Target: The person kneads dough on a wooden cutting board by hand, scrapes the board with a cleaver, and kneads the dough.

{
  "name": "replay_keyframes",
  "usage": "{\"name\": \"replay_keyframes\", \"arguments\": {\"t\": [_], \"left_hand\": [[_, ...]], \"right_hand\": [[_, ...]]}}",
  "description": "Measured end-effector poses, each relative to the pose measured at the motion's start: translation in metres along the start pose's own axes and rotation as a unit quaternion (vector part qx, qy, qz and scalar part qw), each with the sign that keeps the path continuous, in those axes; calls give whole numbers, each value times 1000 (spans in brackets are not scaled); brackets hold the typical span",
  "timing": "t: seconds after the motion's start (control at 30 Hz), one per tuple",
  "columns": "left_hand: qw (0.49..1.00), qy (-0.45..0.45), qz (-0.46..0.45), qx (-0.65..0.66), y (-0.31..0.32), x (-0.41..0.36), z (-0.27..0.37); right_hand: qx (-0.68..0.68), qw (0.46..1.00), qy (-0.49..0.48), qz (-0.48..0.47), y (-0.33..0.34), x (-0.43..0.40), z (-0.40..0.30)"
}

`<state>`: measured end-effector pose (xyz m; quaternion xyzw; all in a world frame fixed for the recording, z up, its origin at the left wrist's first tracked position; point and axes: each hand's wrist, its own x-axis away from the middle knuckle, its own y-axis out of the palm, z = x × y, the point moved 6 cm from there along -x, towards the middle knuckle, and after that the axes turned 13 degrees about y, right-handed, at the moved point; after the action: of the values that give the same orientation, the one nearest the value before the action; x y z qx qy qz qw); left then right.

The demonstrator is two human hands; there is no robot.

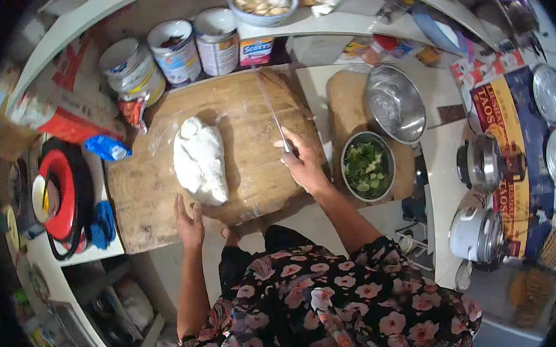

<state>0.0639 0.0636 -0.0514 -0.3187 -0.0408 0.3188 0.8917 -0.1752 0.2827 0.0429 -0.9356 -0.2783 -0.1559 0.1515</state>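
Observation:
A large lump of white dough (pixel 200 160) lies on a wooden board (pixel 258 175) in front of me. My left hand (pixel 190 221) is at the dough's near end, fingers apart and holding nothing; whether a fingertip touches the dough I cannot tell. Right of the dough, my right hand (pixel 302 161) grips the handle of a long thin knife (pixel 271 104). Its blade points away from me over the board, towards the back edge.
To the right stand a metal bowl of chopped greens (pixel 367 165) and a tilted steel bowl (pixel 396 103). Several tins (pixel 174 53) line the back. A red basin (pixel 59 192) and blue packet (pixel 107 148) sit left. Pots (pixel 476 233) stand far right.

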Motion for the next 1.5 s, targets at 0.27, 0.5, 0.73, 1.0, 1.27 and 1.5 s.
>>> {"name": "replay_keyframes", "arguments": {"t": [0.27,0.5,0.73,1.0,1.27,1.5], "left_hand": [[1000,4,4,21,6,-11,-5],[998,-27,37,30,-12,10,-16],[1000,-2,-1,1,6,-9,5],[997,-73,36,-12,-14,-24,1],[982,50,63,-169,14,-125,14],[983,40,-15,-181,40,-115,2]], "right_hand": [[206,925,-29,317,-90,-35,29],[287,845,166,420,-125,-92,66],[535,675,138,489,-229,-126,111],[466,811,-6,354,-75,-103,33],[249,964,-82,50,142,-169,-1],[404,890,-209,-14,204,-142,7]]}}
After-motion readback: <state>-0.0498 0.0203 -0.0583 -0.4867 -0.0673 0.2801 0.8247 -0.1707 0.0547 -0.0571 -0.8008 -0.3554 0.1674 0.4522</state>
